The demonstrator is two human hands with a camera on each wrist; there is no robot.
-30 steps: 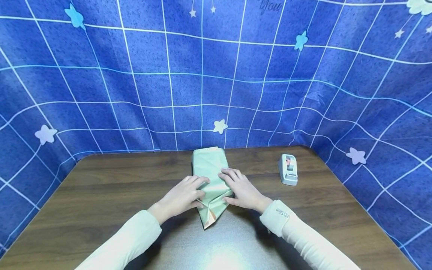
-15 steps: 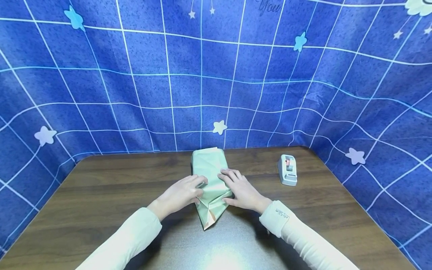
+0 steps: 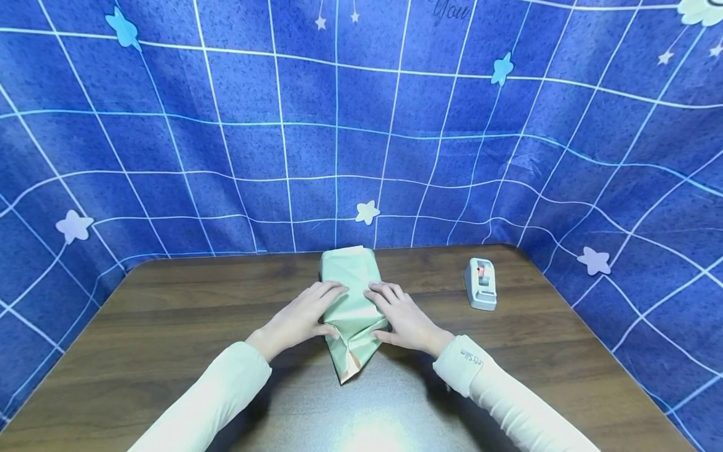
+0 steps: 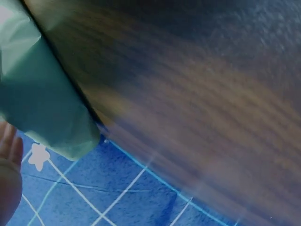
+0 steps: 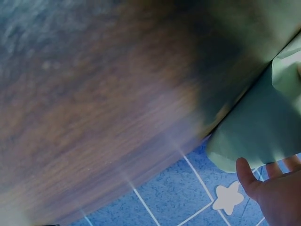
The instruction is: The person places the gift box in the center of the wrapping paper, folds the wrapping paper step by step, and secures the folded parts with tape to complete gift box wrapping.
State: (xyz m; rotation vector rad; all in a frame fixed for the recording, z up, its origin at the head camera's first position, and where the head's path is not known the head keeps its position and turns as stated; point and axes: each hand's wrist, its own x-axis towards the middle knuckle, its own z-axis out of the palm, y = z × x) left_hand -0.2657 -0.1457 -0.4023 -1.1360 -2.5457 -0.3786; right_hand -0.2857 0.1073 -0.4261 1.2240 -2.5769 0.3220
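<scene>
A package wrapped in pale green paper (image 3: pixel 351 276) lies on the table in the head view, its long side running away from me. The near end tapers to a folded point with an orange-brown patch (image 3: pixel 353 363) showing. My left hand (image 3: pixel 302 317) rests on its left side, fingers stretched over the top and thumb by the crease at the near end. Opposite it, my right hand (image 3: pixel 403 317) lies on the right side, fingers spread and thumb close to the near fold. Both wrist views show the green side wall, with my left hand (image 4: pixel 8 176) and right hand (image 5: pixel 280 193) at the edge.
A pale blue tape dispenser (image 3: pixel 482 285) with a pinkish roll stands at the right of the brown wooden table (image 3: pixel 186 301). A blue curtain (image 3: pixel 254 144) with white grid lines and stars hangs behind and around the table.
My left hand's bent fingers have straightened over the package top, and its thumb has come onto the paper near the crease. My right hand and the package stay almost in place.
</scene>
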